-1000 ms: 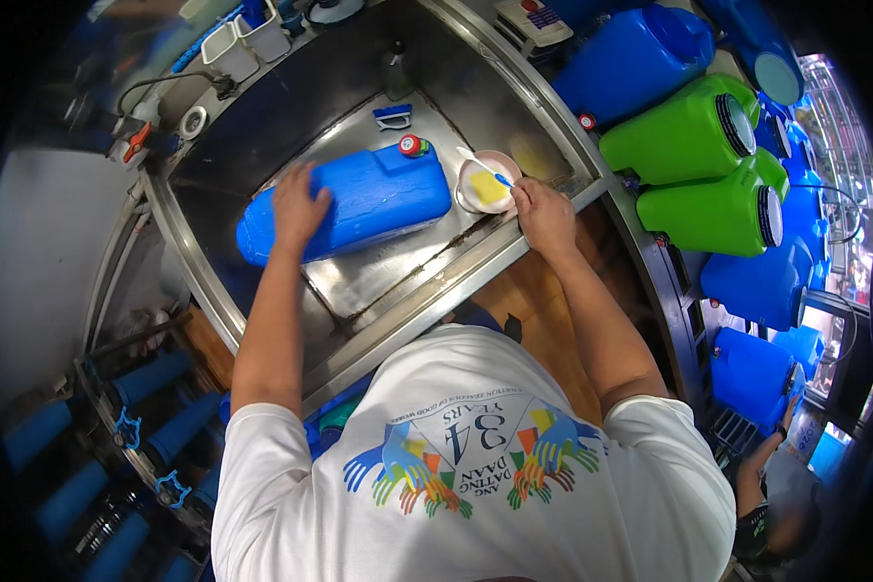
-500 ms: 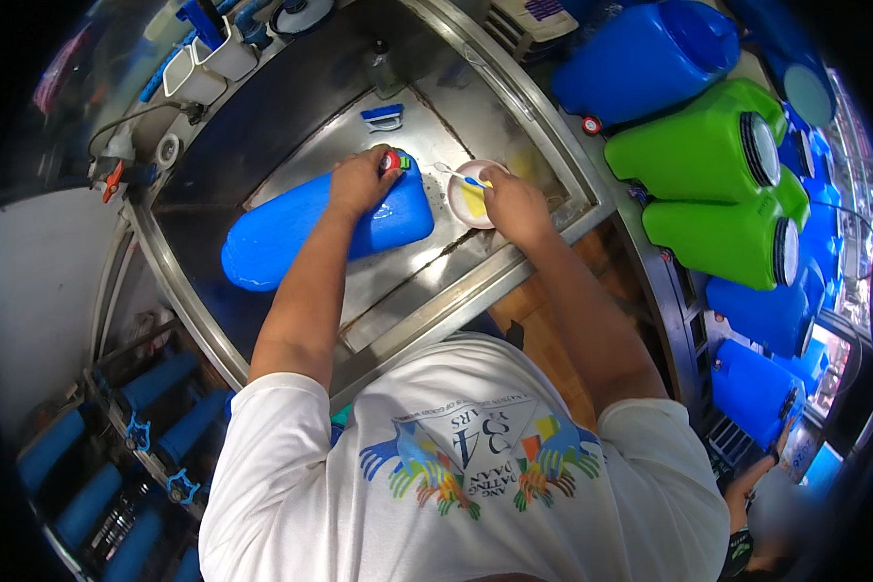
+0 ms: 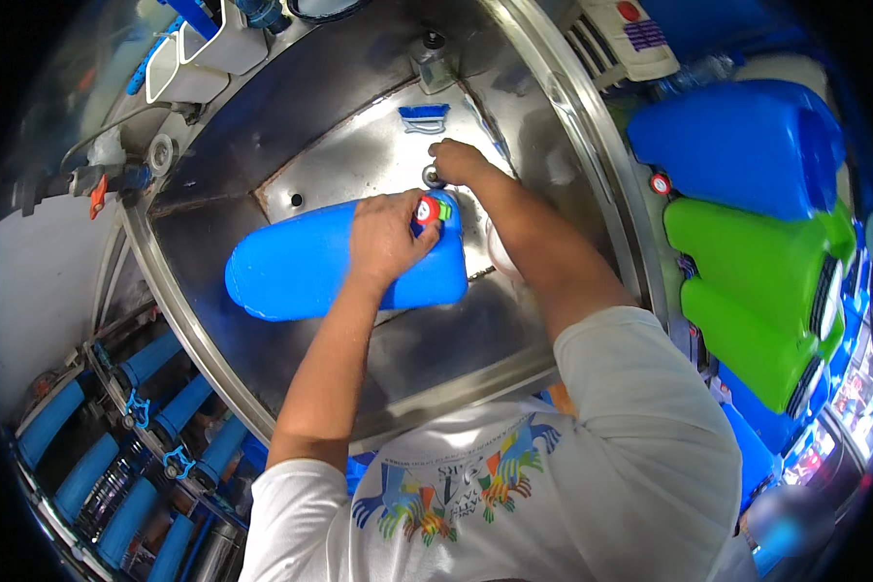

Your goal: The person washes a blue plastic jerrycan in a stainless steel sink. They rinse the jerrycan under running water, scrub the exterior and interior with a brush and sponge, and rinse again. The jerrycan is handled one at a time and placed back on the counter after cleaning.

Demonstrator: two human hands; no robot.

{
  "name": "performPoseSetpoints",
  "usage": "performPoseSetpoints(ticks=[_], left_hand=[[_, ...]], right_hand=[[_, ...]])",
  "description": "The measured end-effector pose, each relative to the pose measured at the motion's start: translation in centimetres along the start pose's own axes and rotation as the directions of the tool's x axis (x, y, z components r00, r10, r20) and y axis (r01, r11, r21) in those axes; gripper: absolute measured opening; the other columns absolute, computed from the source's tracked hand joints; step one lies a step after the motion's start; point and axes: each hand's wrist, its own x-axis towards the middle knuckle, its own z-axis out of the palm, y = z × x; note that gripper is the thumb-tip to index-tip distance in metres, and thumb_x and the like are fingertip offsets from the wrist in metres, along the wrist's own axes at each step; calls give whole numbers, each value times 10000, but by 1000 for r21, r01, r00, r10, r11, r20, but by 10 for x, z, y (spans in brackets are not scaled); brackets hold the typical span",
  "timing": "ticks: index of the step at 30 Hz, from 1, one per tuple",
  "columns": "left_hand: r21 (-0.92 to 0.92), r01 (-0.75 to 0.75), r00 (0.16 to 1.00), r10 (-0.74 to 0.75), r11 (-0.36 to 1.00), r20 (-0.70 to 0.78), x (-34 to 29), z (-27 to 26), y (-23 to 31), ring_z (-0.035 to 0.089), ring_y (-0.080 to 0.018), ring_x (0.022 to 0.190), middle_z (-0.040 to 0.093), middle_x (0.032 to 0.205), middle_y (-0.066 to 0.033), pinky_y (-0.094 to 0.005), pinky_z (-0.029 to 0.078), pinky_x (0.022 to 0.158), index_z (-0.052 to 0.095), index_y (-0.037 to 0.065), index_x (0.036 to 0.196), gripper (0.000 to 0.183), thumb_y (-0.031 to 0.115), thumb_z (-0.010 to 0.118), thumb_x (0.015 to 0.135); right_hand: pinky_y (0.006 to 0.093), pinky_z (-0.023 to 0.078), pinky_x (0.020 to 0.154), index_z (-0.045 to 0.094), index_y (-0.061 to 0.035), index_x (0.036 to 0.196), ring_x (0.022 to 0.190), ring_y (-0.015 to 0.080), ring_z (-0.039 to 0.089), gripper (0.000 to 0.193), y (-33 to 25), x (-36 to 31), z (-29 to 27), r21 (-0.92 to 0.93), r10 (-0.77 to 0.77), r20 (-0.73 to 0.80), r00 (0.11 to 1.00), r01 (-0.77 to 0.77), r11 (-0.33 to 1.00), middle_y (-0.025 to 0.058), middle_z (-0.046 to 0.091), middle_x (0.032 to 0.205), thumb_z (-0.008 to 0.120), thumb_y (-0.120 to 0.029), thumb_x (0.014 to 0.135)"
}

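A long blue water container [image 3: 296, 262] lies on its side in the metal sink. My left hand [image 3: 388, 233] grips it at the right end, thumb and fingers around a red-and-green spigot [image 3: 427, 210]. My right hand [image 3: 464, 161] reaches past that end, fingers curled, just above a small round metal piece [image 3: 434, 177]. What its fingers hold, if anything, I cannot make out. A blue-bristled scrub brush [image 3: 424, 118] sits farther back. The pale bowl [image 3: 500, 250] is mostly hidden behind my right forearm.
A clear bottle [image 3: 433, 68] stands in the sink's far corner. The raised metal rim [image 3: 592, 126] borders the right side. Beyond it are blue and green containers [image 3: 747, 291]. A valve with an orange handle [image 3: 98, 197] is at left, below white holders [image 3: 189, 73].
My right hand has left the bowl and toothbrush and moved up and left beyond the container's end. The view has shifted; my left hand stays at the spigot.
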Motion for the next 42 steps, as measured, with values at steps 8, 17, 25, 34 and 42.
performPoseSetpoints(ticks=[8, 17, 25, 34, 42], left_hand=[[90, 179, 978, -187, 980, 88, 9, 6, 0, 612, -319, 783, 665, 755, -124, -451, 472, 836, 709, 29, 969, 512, 504, 780, 795], [-94, 67, 996, -72, 993, -52, 12, 6, -7, 632, -315, 836, 693, 853, -126, -432, 475, 848, 724, 59, 1014, 440, 378, 835, 732], [92, 180, 981, -185, 979, 50, 4, 8, 0, 637, -325, 794, 662, 742, -157, -446, 492, 810, 722, 38, 884, 497, 529, 751, 811], [80, 118, 988, -125, 990, 90, -21, -3, -2, 648, -303, 814, 698, 791, -118, -435, 490, 871, 727, 56, 1011, 526, 546, 740, 820], [50, 68, 994, -63, 996, -95, -43, -3, -18, 625, -319, 1078, 702, 1085, -158, -504, 382, 1092, 712, 84, 1135, 369, 378, 650, 920]], right_hand=[[493, 411, 1084, 567, -163, 1399, 1357, 313, 505, 424, 8, 95, 43, -23, 121, -46, 992, -122, 992, 135, 544, 1430, 382, -177, 1018], [510, 424, 1047, 565, -153, 1378, 1280, 342, 572, 430, 23, 97, 56, -5, 308, -30, 951, -308, 951, 170, 601, 1383, 458, -199, 964], [449, 542, 930, 731, -65, 1153, 1115, 357, 687, 378, 27, 11, -33, 50, 297, 1, 955, -297, 954, 175, 704, 1219, 572, -257, 868], [459, 571, 784, 758, -29, 1043, 870, 309, 728, 306, 20, -122, -21, -295, 247, 621, 744, -70, 953, 197, 743, 989, 626, -184, 815], [423, 547, 715, 738, 1, 999, 727, 279, 701, 402, 44, -126, 24, -279, 202, 646, 736, -18, 960, 152, 738, 852, 687, -358, 825]])
